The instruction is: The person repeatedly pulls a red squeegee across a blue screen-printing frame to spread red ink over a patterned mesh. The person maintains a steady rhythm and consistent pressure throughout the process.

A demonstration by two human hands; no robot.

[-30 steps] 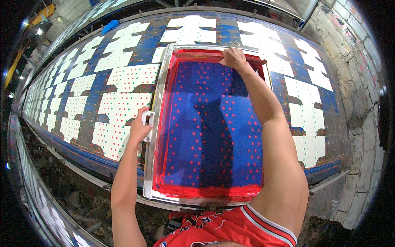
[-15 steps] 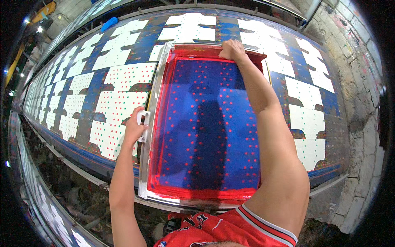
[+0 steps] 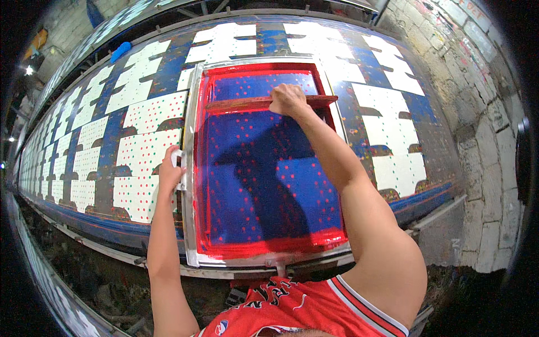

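Observation:
A screen-printing frame (image 3: 192, 224) with blue mesh (image 3: 252, 196) lies in front of me, red dots showing across the mesh. Wet red ink (image 3: 281, 245) lines its inner edges, thickest along the near side. My right hand (image 3: 288, 100) is closed over the top of a long reddish squeegee (image 3: 238, 104), which spans the mesh crosswise near its far end. At the frame's left side, the fingers of my left hand (image 3: 170, 171) are curled round a pale handle (image 3: 182, 169). The squeegee's lower edge is partly hidden, and my arm's shadow falls over the mesh.
White cut sheets with red and green dots (image 3: 147, 150) lie in rows on the long blue-stained table (image 3: 104, 188). More white sheets (image 3: 387, 123) lie to the right of the frame. A block wall (image 3: 483, 146) stands at the right; a blue object (image 3: 120, 51) rests on the far edge.
My right hand has come nearer from the frame's far edge, and the squeegee now shows plainly across the mesh. My left hand stays on the handle. The whole view has shifted slightly.

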